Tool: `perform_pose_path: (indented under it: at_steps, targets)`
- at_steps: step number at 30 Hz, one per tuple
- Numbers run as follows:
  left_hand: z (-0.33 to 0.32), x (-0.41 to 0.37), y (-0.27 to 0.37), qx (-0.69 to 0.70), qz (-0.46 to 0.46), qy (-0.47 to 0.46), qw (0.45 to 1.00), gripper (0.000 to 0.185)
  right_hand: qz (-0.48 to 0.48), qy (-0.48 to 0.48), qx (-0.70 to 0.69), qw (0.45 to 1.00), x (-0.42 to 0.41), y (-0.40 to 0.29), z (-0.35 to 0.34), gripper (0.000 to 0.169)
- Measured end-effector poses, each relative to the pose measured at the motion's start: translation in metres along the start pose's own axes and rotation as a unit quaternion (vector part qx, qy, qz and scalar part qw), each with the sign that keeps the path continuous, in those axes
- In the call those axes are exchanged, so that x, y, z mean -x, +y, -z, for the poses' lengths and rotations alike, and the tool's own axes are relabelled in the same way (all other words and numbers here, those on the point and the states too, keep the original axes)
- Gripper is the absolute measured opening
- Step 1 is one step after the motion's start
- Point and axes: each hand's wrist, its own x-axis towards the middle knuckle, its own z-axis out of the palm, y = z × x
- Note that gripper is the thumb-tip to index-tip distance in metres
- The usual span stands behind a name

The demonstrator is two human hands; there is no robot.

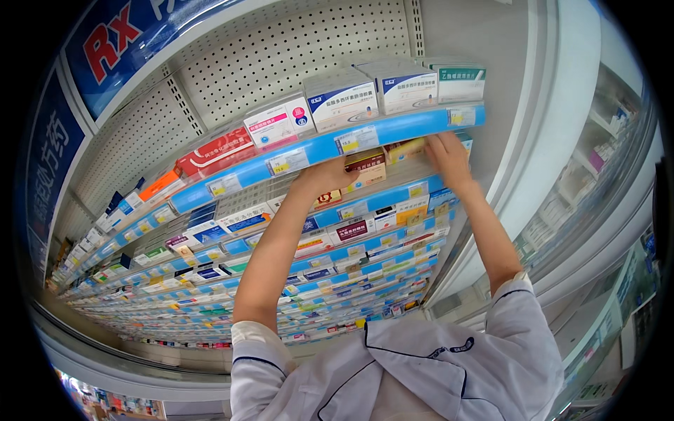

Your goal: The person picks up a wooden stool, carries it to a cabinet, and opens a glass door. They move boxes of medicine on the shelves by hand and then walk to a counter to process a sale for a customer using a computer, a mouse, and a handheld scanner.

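Both arms reach up to the second shelf of a medicine rack. My left hand is at a brown and cream medicine box, its thumb by the box's left end; the fingers are partly hidden beneath the shelf edge above, so its grip cannot be told. At the right end of that shelf, my right hand reaches in beside a yellow and red medicine box. Its fingertips are partly hidden and blurred, and whether it holds the box is unclear. A teal and white box stands just behind the right hand.
Over the hands runs the top shelf's blue price rail, with white and blue boxes and a red box above it. More packed shelves lie below. A pale side panel bounds the rack at right, near a glass-fronted cabinet.
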Motion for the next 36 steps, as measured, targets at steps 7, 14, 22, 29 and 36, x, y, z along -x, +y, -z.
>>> perform_pose_path:
  at_steps: [7, 14, 22, 29, 36]
  targets:
    - [-0.003, -0.017, -0.001, -0.035, 0.024, -0.012, 0.999, 0.059, 0.077, 0.099, -0.032, 0.992, 0.041, -0.024, 0.03, 0.039]
    - [-0.009, -0.027, -0.018, 0.072, 0.018, -0.062, 0.995, 0.062, -0.023, -0.018, -0.079, 0.996, 0.048, -0.03, 0.038, 0.042]
    - [0.002, -0.016, -0.011, 0.123, -0.065, -0.054, 0.989, 0.077, -0.33, 0.019, -0.717, 0.614, 0.063, -0.036, 0.04, 0.042]
    - [0.01, 0.006, 0.017, 0.037, -0.009, -0.078, 0.996, 0.073, -0.419, 0.115, -0.597, 0.674, 0.057, -0.057, 0.056, 0.051]
    - [-0.031, 0.03, 0.001, -0.154, -0.208, 0.313, 0.914, 0.075, -0.057, 0.079, -0.123, 0.988, 0.033, -0.05, 0.049, 0.046]
